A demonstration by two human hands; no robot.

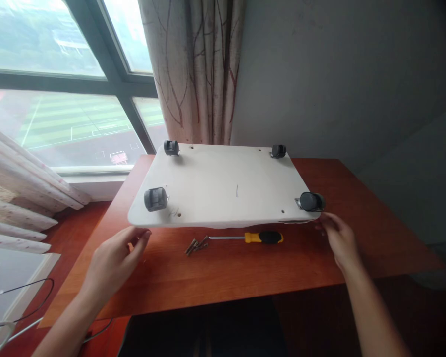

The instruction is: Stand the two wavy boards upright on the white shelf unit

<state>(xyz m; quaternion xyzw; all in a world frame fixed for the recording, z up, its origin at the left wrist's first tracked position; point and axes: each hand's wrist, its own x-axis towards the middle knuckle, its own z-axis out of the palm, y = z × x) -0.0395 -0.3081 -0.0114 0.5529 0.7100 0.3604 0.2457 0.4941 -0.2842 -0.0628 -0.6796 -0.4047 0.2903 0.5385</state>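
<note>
A white rectangular board (223, 183) with rounded corners lies over the table, several dark casters pointing up from its corners. At its near left corner, my left hand (113, 260) has its fingers curled at the lower edge, the fingertips partly hidden. My right hand (338, 238) closes around the near right corner, below a caster (311, 202), with some fingers hidden under the edge. Between my hands lies a screwdriver (263, 238) with a yellow and black handle. By its tip is a small pile of screws or dowels (195, 245); I cannot tell which.
The reddish wooden table (245, 272) carries everything. A window (67, 114) and patterned curtains (200, 74) stand to the left and behind, a grey wall (319, 74) to the back right. Cables (29, 312) hang at the lower left.
</note>
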